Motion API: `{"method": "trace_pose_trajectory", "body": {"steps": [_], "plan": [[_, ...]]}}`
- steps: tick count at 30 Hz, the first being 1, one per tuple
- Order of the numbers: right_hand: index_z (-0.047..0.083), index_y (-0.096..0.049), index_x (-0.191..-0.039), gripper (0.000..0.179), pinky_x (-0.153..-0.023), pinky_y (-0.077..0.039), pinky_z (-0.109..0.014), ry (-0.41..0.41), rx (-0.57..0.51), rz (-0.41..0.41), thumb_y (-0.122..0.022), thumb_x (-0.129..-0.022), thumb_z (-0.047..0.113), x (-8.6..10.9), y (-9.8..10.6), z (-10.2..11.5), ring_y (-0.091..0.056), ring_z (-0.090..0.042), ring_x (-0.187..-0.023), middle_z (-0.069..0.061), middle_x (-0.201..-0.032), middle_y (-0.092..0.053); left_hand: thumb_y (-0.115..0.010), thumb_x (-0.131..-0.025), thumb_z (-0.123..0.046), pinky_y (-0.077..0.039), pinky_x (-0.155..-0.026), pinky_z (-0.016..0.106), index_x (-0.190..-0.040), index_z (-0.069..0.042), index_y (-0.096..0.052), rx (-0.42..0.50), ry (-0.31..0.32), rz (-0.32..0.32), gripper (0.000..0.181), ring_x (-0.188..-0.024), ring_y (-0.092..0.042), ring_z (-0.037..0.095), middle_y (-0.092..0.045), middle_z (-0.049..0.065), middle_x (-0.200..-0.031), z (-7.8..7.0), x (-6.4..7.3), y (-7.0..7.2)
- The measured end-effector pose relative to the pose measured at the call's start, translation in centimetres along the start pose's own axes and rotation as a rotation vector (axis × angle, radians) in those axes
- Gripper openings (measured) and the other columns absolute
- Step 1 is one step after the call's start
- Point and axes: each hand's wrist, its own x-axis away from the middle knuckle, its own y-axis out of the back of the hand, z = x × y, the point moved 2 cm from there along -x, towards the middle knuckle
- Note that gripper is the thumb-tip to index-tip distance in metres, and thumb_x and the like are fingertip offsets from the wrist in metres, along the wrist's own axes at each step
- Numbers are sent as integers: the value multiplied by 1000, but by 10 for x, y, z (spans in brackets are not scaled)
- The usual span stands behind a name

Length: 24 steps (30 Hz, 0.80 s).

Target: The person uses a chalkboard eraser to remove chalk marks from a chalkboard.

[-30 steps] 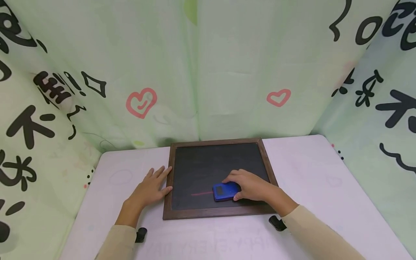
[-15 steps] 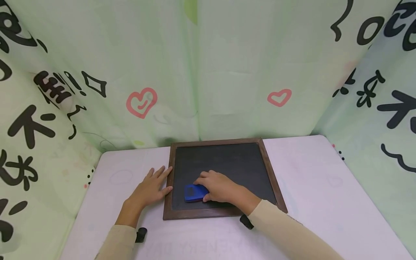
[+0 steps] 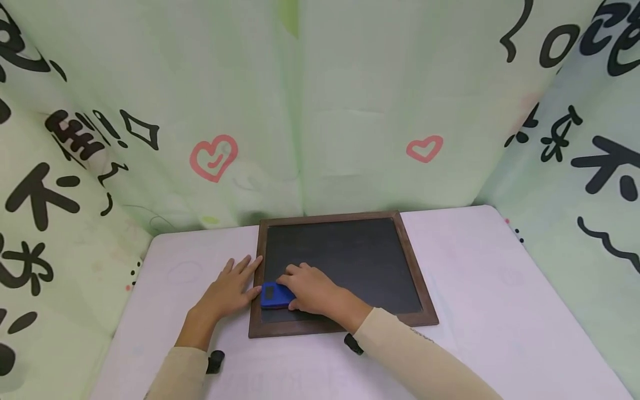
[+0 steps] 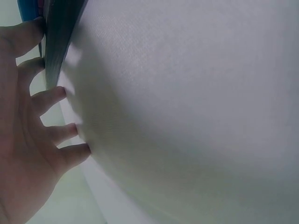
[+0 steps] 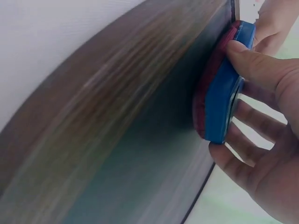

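Note:
A small blackboard [image 3: 345,255] in a brown wooden frame lies on a white table. My right hand [image 3: 312,291] grips a blue eraser [image 3: 272,295] near the board's lower left, beside the frame's left side. In the right wrist view the eraser [image 5: 219,102] shows a dark red felt face turned to the board, with thumb and fingers on opposite edges of its blue body. My left hand [image 3: 227,291] rests with fingers spread, thumb and index fingertip at the left side of the frame. In the left wrist view, the other fingertips [image 4: 77,151] of this hand lie at the tabletop.
The white tabletop [image 3: 485,294] extends on both sides of the board. Pale green curtains [image 3: 350,111] with black lettering and pink hearts hang behind and at both sides. A black wrist device [image 3: 215,361] sits at the left cuff, another [image 3: 353,343] at the right.
My right hand has slid the eraser leftward across the board to the frame's left side. The pink chalk line seen a second ago no longer shows. My left hand has stayed in place.

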Motion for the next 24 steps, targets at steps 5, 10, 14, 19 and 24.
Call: {"method": "trace_pose_trajectory", "body": {"steps": [5, 10, 14, 19, 24], "plan": [[21, -61, -145, 59, -98, -56, -33, -7, 8, 9, -78, -92, 41, 3, -1, -2, -62, -21, -116, -2, -135, -63, -58, -104, -42, -39, -102, 80, -165, -22, -27, 1, -2, 3, 71, -150, -22, 61, -30, 20, -168, 0, -1, -2], [21, -61, -145, 58, -99, -55, -33, 1, -3, 6, -78, -93, 39, 6, 1, -4, -61, -21, -116, -3, -135, -63, -59, -103, -42, -37, -104, 79, -165, -21, -29, 14, -2, -15, 72, -149, -23, 61, -32, 21, -167, 1, -1, -2], [22, -60, -146, 58, -101, -55, -34, 0, -11, 15, -78, -93, 39, 10, 2, -9, -61, -22, -117, -3, -135, -62, -60, -103, -44, -37, -105, 78, -164, -21, -30, 18, -7, -25, 72, -149, -23, 62, -32, 21, -167, 2, 0, -2], [22, -61, -145, 57, -100, -55, -36, -4, -52, 19, -79, -93, 37, 20, 2, -25, -60, -22, -115, -3, -133, -63, -60, -102, -43, -38, -104, 79, -164, -20, -30, 21, -19, -38, 73, -149, -24, 62, -32, 21, -167, 2, 0, -2], [21, -62, -144, 57, -99, -54, -38, -17, -97, 17, -80, -92, 34, 36, 3, -45, -59, -21, -113, -4, -132, -63, -61, -102, -42, -37, -104, 79, -164, -18, -31, 28, -31, -46, 73, -148, -24, 63, -33, 21, -166, 2, 1, -1]]}}
